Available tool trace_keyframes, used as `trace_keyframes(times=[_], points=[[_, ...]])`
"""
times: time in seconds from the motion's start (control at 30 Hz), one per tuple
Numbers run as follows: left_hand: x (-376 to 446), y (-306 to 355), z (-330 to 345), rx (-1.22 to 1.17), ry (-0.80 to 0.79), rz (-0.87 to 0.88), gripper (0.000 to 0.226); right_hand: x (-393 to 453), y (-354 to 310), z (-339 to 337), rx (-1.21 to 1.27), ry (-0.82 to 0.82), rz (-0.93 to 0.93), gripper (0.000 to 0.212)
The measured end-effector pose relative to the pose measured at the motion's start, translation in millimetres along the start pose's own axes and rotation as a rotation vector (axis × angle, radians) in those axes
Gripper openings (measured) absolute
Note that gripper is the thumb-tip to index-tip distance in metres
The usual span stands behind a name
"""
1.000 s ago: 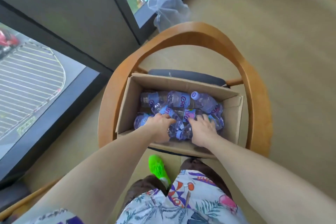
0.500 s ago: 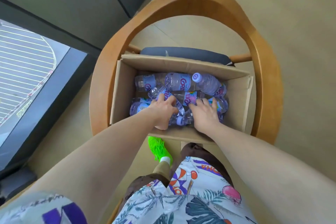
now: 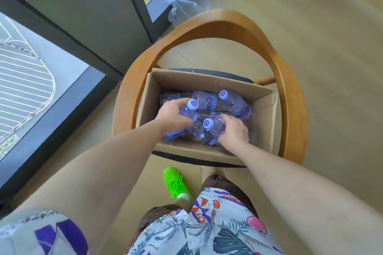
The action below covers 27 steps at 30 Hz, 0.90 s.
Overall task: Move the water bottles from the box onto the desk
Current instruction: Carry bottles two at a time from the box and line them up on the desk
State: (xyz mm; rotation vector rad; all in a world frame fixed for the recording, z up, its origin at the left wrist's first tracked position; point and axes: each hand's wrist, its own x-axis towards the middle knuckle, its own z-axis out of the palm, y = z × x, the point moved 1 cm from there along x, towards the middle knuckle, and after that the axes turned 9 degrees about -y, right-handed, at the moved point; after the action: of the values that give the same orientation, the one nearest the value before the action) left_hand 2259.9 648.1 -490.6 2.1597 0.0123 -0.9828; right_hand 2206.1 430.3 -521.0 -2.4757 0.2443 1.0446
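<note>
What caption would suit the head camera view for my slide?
Both hands lift water bottles from a cardboard box on a wooden chair: left hand and right hand each grip one.

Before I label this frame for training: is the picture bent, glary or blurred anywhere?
Head view: wide-angle bending curves the window frame and stretches the forearms at the edges; daylight is soft, with a faint shadow inside the box; the left hand and right hand gripping bottles look sharp, only slightly soft at the corners.
</note>
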Motion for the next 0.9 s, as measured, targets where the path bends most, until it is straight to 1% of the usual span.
trace_keyframes(times=[0.07,0.17,0.3,0.33,0.4,0.47,0.57,0.67,0.73,0.83,0.9], points=[[-11,9,-7,-0.105,0.052,0.041,0.061,-10,-9,0,0.106,0.021,0.038,0.067],[-31,20,-16,-0.202,0.118,0.092,0.061,-26,-24,-7,0.254,0.058,0.056,0.081],[-60,37,-35,-0.271,0.199,0.162,0.051,-51,-50,-27,0.297,0.158,0.004,0.088],[-68,42,-41,-0.277,0.22,0.173,0.048,-59,-57,-33,0.338,0.194,-0.019,0.085],[-81,49,-54,-0.31,0.267,0.183,0.036,-73,-70,-44,0.447,0.275,-0.086,0.068],[-97,53,-67,-0.409,0.333,0.189,0.027,-89,-85,-55,0.561,0.339,-0.149,0.058],[-122,56,-84,-0.567,0.441,0.199,0.021,-112,-114,-75,0.747,0.365,-0.213,0.059],[-150,56,-99,-0.648,0.515,0.204,0.018,-124,-146,-94,0.886,0.341,-0.296,0.061],[-167,54,-109,-0.682,0.558,0.208,0.018,-130,-167,-103,0.901,0.303,-0.369,0.06],[-193,49,-130,-0.743,0.66,0.182,0.015,-139,-203,-112,0.834,0.267,-0.511,0.053],[-212,44,-142,-0.832,0.73,0.151,0.016,-143,-228,-114,0.789,0.219,-0.596,0.05]])
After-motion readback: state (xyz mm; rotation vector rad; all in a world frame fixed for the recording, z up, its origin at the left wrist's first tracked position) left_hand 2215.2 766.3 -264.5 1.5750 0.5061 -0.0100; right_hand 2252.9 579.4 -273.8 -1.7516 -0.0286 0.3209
